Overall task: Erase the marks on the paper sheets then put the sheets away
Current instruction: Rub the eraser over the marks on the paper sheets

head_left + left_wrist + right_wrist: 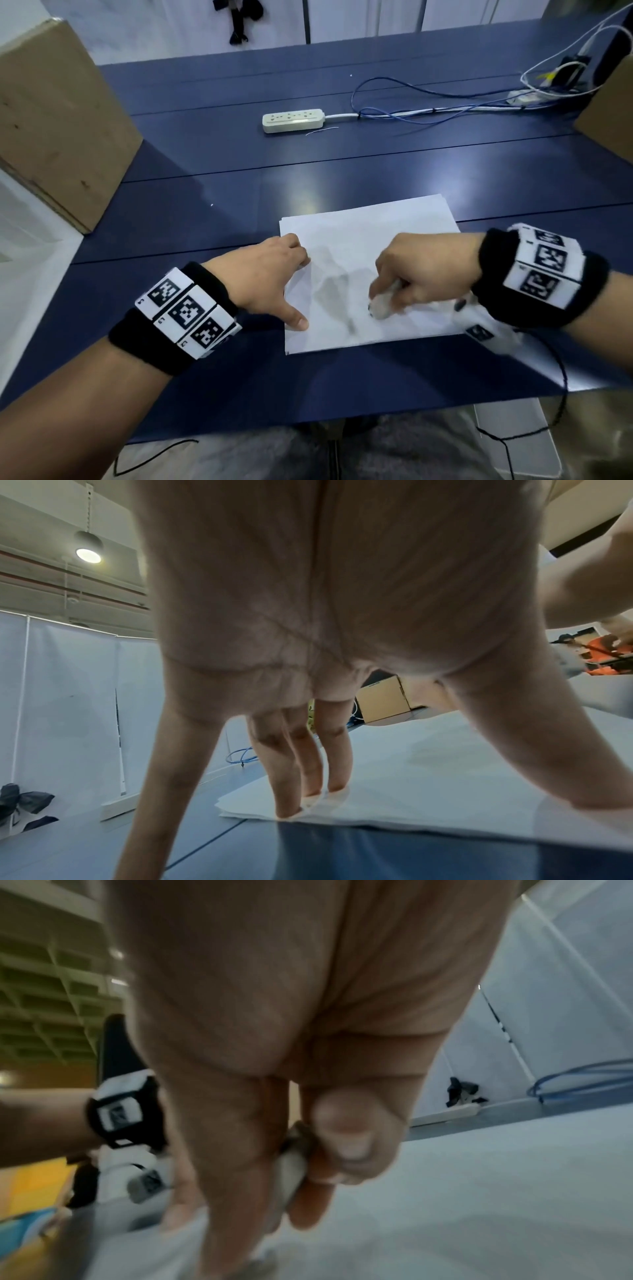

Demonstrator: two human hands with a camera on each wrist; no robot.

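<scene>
A small stack of white paper sheets (370, 240) lies on the blue table near its front edge, with faint grey smudges in the middle of the top sheet. My left hand (274, 274) presses on the stack's left edge with straight, spread fingers (301, 764) and thumb. My right hand (411, 270) pinches a white eraser (382, 305) and holds its tip on the sheet by the smudges; the eraser (291, 1172) shows blurred between thumb and fingers in the right wrist view.
A white power strip (293, 120) with blue and white cables (411, 109) lies at the back of the table (205, 192). Cardboard boxes stand at the far left (51, 120) and far right (609, 113). A black cord hangs off the front right.
</scene>
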